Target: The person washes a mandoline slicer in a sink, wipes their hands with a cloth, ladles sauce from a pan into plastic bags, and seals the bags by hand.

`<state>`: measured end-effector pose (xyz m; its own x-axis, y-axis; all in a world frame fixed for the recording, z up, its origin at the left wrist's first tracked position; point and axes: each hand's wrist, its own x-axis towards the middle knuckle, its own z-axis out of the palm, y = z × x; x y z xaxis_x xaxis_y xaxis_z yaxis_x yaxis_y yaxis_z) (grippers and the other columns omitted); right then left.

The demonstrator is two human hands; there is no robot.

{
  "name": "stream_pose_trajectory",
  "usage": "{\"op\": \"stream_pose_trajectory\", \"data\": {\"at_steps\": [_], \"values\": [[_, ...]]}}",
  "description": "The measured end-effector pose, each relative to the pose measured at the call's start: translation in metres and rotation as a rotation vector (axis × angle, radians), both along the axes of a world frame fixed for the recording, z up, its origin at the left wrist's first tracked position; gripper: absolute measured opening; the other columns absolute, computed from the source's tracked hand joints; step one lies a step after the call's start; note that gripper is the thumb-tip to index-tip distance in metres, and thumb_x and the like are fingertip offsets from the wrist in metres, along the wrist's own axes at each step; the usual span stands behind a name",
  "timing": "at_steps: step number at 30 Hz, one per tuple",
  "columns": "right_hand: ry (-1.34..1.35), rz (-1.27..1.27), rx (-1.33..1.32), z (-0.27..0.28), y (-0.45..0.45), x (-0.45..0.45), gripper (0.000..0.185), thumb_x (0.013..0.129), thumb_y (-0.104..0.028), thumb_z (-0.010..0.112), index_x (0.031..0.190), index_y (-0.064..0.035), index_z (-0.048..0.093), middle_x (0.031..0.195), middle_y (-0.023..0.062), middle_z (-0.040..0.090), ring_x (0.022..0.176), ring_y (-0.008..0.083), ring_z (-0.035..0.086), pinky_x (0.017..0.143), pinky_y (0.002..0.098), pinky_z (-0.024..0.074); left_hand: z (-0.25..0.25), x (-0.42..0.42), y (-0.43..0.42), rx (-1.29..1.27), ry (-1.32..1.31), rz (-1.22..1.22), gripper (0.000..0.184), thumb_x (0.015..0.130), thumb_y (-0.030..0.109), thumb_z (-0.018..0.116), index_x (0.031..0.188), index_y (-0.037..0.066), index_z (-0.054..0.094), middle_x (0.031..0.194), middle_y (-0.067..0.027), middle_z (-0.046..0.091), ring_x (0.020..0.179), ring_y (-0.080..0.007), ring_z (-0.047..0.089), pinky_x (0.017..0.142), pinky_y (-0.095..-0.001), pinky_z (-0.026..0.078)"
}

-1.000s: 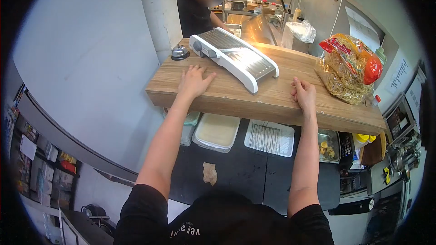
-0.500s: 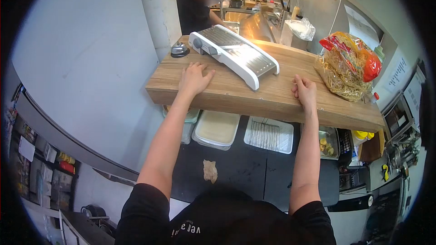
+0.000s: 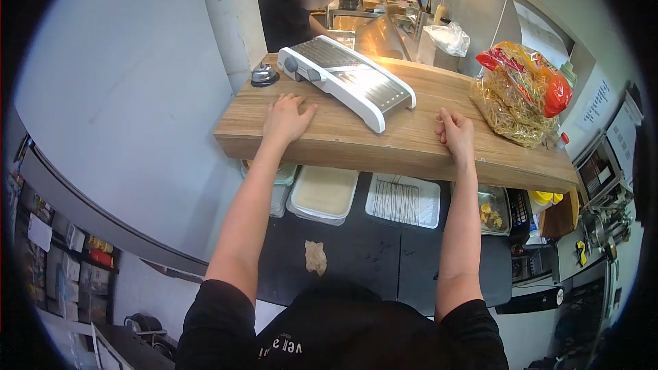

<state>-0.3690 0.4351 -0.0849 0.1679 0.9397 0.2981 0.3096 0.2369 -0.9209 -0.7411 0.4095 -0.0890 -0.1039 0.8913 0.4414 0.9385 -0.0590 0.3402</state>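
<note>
The mandoline slicer (image 3: 353, 81) stands between the hands (image 3: 286, 120) (image 3: 458, 136), seemingly apart from both.

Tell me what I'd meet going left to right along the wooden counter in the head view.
Bell, slicer, right hand, noodle bag. Left hand skipped: its span overlaps the bell's and slicer's.

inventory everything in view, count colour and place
slicer: 1, white and silver, on counter
bell: 1, silver-black, left of slicer
noodle bag: 1, clear and red, on counter
counter: 1, brown, centre
table: 1, black, below counter
tub stack: 1, white, on table
tray: 1, white, on table
pan: 1, silver, right of tray
crumpled scrap: 1, beige, on table
person: 1, black shirt, behind counter
left hand: 1, bare, on counter
right hand: 1, bare, right of slicer
</note>
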Motion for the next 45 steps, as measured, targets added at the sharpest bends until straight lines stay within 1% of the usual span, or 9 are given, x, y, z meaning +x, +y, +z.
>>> {"op": "stream_pose_trajectory", "data": {"at_steps": [12,18,23,29,30,31,34,41,45], "values": [[0.005,0.011,0.015,-0.004,0.003,0.001,0.032,0.092,-0.028,0.057,0.082,0.0016,0.065,0.054,0.0027,0.055,0.041,0.0062,0.045,0.038,0.0218,0.0344,0.003,0.001,-0.005,0.055,0.018,-0.002,0.050,0.087,0.047,0.053,0.115,0.007,0.063,0.128,-0.0183,0.053,0.124,-0.0322,0.045,0.105,-0.0401,0.033],[-0.317,-0.284,0.253,-0.014,0.004,-0.010,0.023,0.090,-0.021,0.055,0.098,-0.0007,0.063,0.064,0.0171,0.063,0.056,0.0277,0.063,0.051,0.0384,0.0455,0.016,0.005,-0.016,0.126,-0.305,-0.026,0.043,0.090,0.040,0.051,0.094,0.001,0.068,0.106,-0.0180,0.064,0.099,-0.0350,0.059,0.088,-0.0413,0.044],[-0.492,-0.379,0.254,-0.002,-0.010,-0.017,0.030,0.088,-0.025,0.058,0.109,-0.0035,0.059,0.071,0.0206,0.064,0.070,0.0384,0.063,0.062,0.0463,0.0474,-0.002,0.002,-0.002,0.548,-0.300,-0.097,0.038,0.089,0.029,0.055,0.115,0.001,0.056,0.107,-0.0196,0.062,0.099,-0.0363,0.058,0.088,-0.0417,0.045],[-0.524,-0.312,0.237,-0.018,0.019,0.000,0.037,0.086,-0.036,0.061,0.102,-0.0026,0.062,0.074,0.0196,0.065,0.073,0.0364,0.064,0.064,0.0431,0.0486,0.115,0.147,-0.169,0.226,-0.331,-0.801,0.040,0.084,0.021,0.060,0.113,-0.006,0.053,0.110,-0.0244,0.057,0.106,-0.0366,0.054,0.097,-0.0400,0.040],[-0.510,-0.280,0.251,-0.028,0.028,0.004,0.038,0.086,-0.038,0.061,0.099,-0.0027,0.063,0.076,0.0195,0.066,0.075,0.0356,0.065,0.065,0.0418,0.0489,0.117,0.167,-0.185,0.435,-0.140,-1.023,0.027,0.081,0.016,0.058,0.098,-0.004,0.058,0.098,-0.0205,0.059,0.096,-0.0363,0.057,0.095,-0.0388,0.042],[-0.523,-0.325,0.134,-0.010,0.012,-0.006,0.037,0.086,-0.038,0.060,0.094,-0.0030,0.066,0.080,0.0185,0.067,0.077,0.0334,0.065,0.067,0.0398,0.0495,0.123,0.187,-0.207,0.500,-0.257,-1.194,0.019,0.078,0.015,0.056,0.088,-0.001,0.059,0.089,-0.0162,0.059,0.087,-0.0337,0.058,0.094,-0.0520,0.039],[-0.613,-0.348,0.277,-0.006,0.000,-0.009,0.035,0.087,-0.038,0.059,0.091,-0.0040,0.068,0.082,0.0174,0.068,0.076,0.0320,0.066,0.069,0.0391,0.0497,0.128,0.207,-0.255,0.562,-0.228,-1.389,0.021,0.078,0.017,0.056,0.090,0.000,0.059,0.091,-0.0157,0.059,0.089,-0.0327,0.058,0.094,-0.0505,0.039],[-0.473,-0.170,0.195,-0.018,0.029,0.002,0.038,0.086,-0.037,0.060,0.095,0.0001,0.067,0.075,0.0145,0.067,0.068,0.0307,0.064,0.065,0.0386,0.0494,0.129,0.182,-0.308,0.567,0.008,-1.257,0.025,0.079,0.020,0.058,0.096,0.002,0.060,0.096,-0.0145,0.060,0.094,-0.0304,0.058,0.095,-0.0471,0.040],[-0.556,-0.142,0.651,0.037,-0.046,-0.098,0.045,0.085,-0.041,0.063,0.104,-0.0003,0.064,0.096,0.0184,0.063,0.090,0.0329,0.059,0.082,0.0396,0.0450,0.137,0.156,-0.336,0.548,0.194,-1.070,0.028,0.079,0.022,0.058,0.099,0.003,0.060,0.099,-0.0139,0.060,0.096,-0.0291,0.058,0.095,-0.0452,0.041]]}}
